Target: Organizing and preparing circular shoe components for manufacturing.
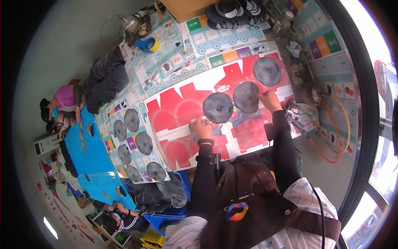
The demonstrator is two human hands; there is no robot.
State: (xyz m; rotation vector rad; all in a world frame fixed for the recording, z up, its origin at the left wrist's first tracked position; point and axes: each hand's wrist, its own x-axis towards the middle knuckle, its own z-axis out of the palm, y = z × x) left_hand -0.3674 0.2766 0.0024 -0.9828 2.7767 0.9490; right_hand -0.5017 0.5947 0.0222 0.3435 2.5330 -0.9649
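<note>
Three round, dark grey, soft-looking pieces, each with a small dark square near the middle, lie on a red and white printed sheet (174,101). My left hand (202,129) has its fingers drawn together at the lower left edge of the left round piece (217,108). With thumb and fingers, my right hand (270,101) pinches the right edge of the middle round piece (246,98). Beyond it, at the upper right, the third round piece (267,71) lies untouched. A spray gun (295,121) with a hose is beside my right forearm.
Several more grey round pieces (144,143) lie on the table's left. A blue and yellow tape roll (148,45), stacked dark curved pieces (236,15) and a cardboard box (186,9) are farther back. Orange hoses (331,139) hang right. Other people (66,101) work at a blue table (89,151).
</note>
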